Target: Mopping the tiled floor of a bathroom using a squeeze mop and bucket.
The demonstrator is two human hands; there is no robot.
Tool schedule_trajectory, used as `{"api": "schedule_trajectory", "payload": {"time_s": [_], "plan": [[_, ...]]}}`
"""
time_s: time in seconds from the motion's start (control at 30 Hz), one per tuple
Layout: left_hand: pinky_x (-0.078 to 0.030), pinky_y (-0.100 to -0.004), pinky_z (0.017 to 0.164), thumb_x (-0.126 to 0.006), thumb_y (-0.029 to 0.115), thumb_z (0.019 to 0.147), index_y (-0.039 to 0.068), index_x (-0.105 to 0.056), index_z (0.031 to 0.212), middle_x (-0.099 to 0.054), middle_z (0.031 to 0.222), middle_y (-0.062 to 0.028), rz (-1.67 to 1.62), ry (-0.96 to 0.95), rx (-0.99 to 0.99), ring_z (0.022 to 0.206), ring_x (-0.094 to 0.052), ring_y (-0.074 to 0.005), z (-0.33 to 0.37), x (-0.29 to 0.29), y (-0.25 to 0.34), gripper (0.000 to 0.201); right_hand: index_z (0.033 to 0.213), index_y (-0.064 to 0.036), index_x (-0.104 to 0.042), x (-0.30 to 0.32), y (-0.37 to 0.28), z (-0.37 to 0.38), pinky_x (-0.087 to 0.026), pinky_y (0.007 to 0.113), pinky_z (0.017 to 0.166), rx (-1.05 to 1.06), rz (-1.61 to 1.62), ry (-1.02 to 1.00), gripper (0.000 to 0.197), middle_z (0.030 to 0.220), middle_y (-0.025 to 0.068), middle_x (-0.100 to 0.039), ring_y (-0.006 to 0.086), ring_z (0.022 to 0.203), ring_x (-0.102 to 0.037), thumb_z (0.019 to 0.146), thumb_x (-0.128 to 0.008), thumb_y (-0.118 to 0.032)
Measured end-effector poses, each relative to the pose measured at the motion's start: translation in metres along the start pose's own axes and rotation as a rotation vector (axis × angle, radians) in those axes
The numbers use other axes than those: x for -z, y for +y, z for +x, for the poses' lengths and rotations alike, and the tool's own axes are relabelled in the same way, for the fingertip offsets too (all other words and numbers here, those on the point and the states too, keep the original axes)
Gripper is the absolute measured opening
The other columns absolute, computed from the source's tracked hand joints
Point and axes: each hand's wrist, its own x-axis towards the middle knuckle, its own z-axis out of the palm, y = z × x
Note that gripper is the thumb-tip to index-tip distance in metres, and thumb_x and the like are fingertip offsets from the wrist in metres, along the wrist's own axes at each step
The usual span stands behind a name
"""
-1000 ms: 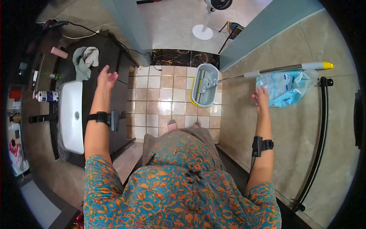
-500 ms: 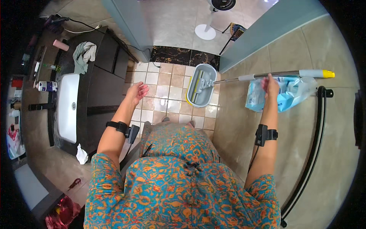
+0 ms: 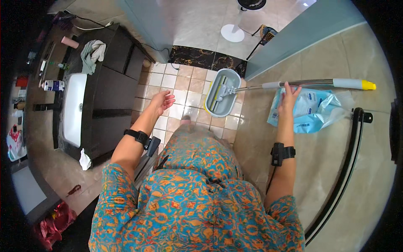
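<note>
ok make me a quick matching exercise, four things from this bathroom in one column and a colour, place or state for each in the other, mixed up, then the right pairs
Column one
1. bucket
2. mop
3. sink
4. cloth

Column two
A. white and fixed in place
B. crumpled, greyish green and pale
C. oval, standing on the floor tiles
D. long pole with a yellow end

Pairs: 1-C, 2-D, 3-A, 4-B

On my left I see a white sink (image 3: 72, 113), a rumpled towel (image 3: 93, 55) on the counter's (image 3: 90, 80) far end, and a pink cylinder (image 3: 69, 42) near it. A red bundle (image 3: 56, 222) lies near left. I have a black rail (image 3: 357, 126) along the right wall (image 3: 310, 168) and a white stand (image 3: 232, 33) far off.
</note>
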Motion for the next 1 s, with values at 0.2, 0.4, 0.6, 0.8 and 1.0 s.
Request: {"api": "schedule_trajectory", "payload": {"time_s": [0.2,0.4,0.6,0.8,1.0], "plan": [[-0.053,-0.0283,0.069,-0.054,0.026,0.092,0.009,-0.052,0.118,-0.064,0.099,-0.0075,0.143,-0.080,0.021,0.086,-0.063,-0.0182,0.024,-0.050,0.023,0.031,0.135,-0.0032,-0.034,-0.016,-0.016,0.014,-0.032,0.035,0.102,0.228,0.143,0.071,0.065,0.129,0.0114,-0.047,0.0222,0.117,-0.045,0.081,-0.069,-0.011],[-0.047,-0.0262,0.070,-0.056,0.024,0.091,0.011,-0.042,0.135,-0.061,0.105,-0.0036,0.487,-0.520,-0.265,0.083,-0.059,-0.0126,0.036,-0.162,0.041,0.048,0.117,-0.0016,-0.056,-0.048,-0.037,-0.031,-0.040,0.031,0.092,0.144,-0.229,-0.193,0.035,0.110,0.0090,-0.059,0.0194,0.103,-0.053,0.087,-0.065,-0.018],[-0.047,-0.0360,0.083,-0.059,0.010,0.087,0.012,-0.036,0.141,-0.058,0.116,-0.0067,0.710,-1.006,-1.209,0.095,-0.058,-0.0244,0.038,-0.284,0.013,0.058,0.115,-0.0011,-0.058,-0.054,-0.063,-0.097,-0.044,0.030,0.084,0.030,-0.648,-0.310,0.035,0.100,0.0121,-0.063,0.0182,0.093,-0.058,0.090,-0.062,-0.025],[-0.043,-0.0408,0.093,-0.057,0.021,0.087,0.010,-0.049,0.129,-0.057,0.118,-0.0156,1.095,-1.445,-0.966,0.107,-0.056,-0.0305,0.014,-0.335,-0.027,0.044,0.121,0.0002,-0.053,-0.023,-0.111,-0.162,-0.049,0.035,0.075,-0.217,-1.264,-0.488,0.036,0.089,0.0175,-0.064,0.0247,0.089,-0.063,0.089,-0.060,-0.017],[-0.040,-0.0413,0.095,-0.054,0.027,0.089,0.008,-0.049,0.129,-0.054,0.118,-0.0195,1.081,-1.852,-0.826,0.112,-0.052,-0.0326,0.001,-0.335,-0.115,0.044,0.129,-0.0123,-0.050,-0.019,-0.151,-0.190,-0.050,0.041,0.085,0.458,-2.049,-0.291,0.055,0.116,0.0128,-0.060,0.0330,0.096,-0.062,0.079,-0.069,-0.026]]}}
